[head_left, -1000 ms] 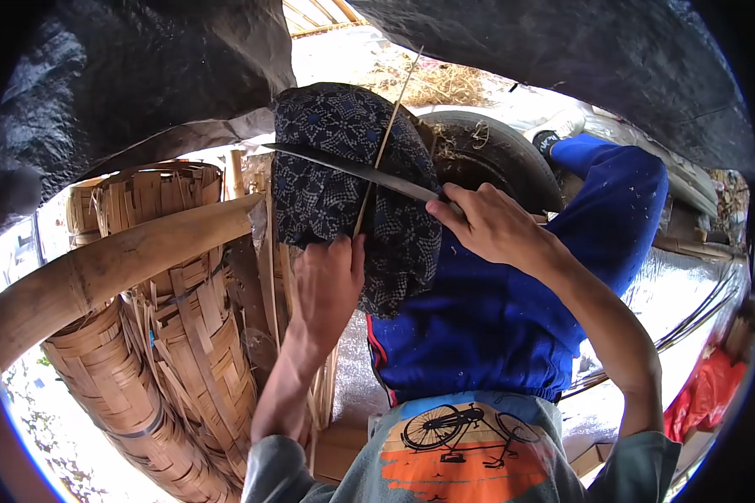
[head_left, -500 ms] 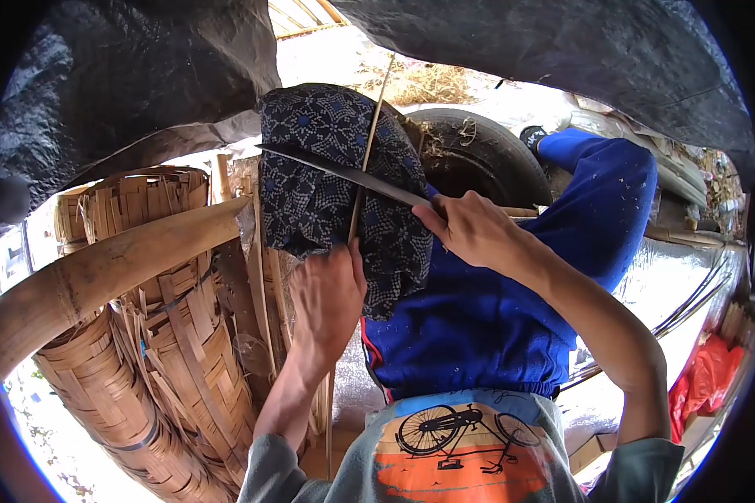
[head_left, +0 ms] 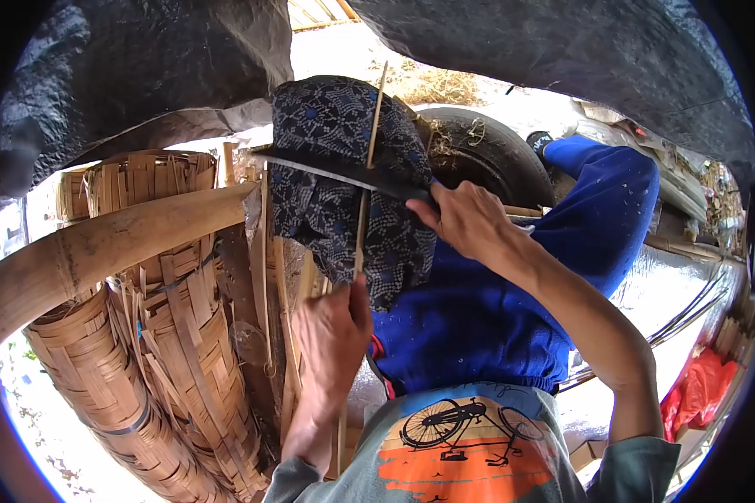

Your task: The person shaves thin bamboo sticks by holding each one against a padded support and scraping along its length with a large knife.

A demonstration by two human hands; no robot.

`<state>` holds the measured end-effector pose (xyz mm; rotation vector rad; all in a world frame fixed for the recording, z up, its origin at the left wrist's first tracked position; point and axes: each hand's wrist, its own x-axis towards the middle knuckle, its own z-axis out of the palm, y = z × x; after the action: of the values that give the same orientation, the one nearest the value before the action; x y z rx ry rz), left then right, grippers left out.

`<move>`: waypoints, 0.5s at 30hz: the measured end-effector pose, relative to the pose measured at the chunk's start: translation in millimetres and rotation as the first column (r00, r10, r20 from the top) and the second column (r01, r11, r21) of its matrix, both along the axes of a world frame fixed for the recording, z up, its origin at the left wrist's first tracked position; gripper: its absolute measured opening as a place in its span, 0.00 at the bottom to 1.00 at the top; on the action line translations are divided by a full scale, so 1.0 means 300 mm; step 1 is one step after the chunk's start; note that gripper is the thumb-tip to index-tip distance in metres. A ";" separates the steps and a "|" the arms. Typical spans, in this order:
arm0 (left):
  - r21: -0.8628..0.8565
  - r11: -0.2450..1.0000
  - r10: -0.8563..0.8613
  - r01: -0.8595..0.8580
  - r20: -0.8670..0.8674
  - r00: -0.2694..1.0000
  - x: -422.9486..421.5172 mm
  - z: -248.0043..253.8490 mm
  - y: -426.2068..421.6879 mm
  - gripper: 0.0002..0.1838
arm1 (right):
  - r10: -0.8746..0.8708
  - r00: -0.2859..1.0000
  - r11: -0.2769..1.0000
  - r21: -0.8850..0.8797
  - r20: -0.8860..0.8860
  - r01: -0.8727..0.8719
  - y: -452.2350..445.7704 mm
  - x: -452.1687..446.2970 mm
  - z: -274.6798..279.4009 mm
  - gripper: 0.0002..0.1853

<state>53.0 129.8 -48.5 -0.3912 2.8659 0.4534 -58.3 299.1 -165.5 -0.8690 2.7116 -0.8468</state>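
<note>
- The thin strip point(head_left: 376, 126) lies over the dark patterned cloth point(head_left: 319, 126) at the upper centre of the frame; its long axis runs nearly up and down, top end leaning slightly right.
- The left hand point(head_left: 331, 331), below centre, grasps the strip near the cloth's lower edge, thumb along it; the rest of the strip points up the frame, away from those fingers.
- The right hand point(head_left: 470, 220), right of centre, is clenched around the handle of the knife point(head_left: 327, 173); its blade points left, tip slightly raised.
- The key relation: blade and strip cross at a steep angle, blade on top, near the strip's middle. Whether they press together, I cannot tell.
- The left hand is nearer, being on the strip itself; the right reaches it only through the knife.
- Blue trousers point(head_left: 470, 335) show below and right of the cloth.
</note>
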 end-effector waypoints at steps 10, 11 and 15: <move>0.233 0.952 0.179 -0.198 0.102 0.979 0.123 0.093 -0.001 0.20 | 0.005 0.984 1.000 0.005 0.179 -0.006 0.004 -0.092 0.023 0.29; 0.221 0.951 0.199 -0.215 0.089 0.976 0.107 0.078 -0.001 0.21 | 0.072 0.997 0.996 -0.058 0.011 -0.071 0.024 -0.063 -0.044 0.27; 0.317 0.922 0.202 -0.224 0.100 0.974 0.034 -0.012 -0.049 0.22 | 0.072 0.947 0.969 -0.202 -0.314 -0.141 0.065 -0.013 -0.054 0.22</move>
<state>63.2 115.0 -52.3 -0.6451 2.6272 0.9211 -62.2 318.5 -181.6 -1.2806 2.8271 -1.0890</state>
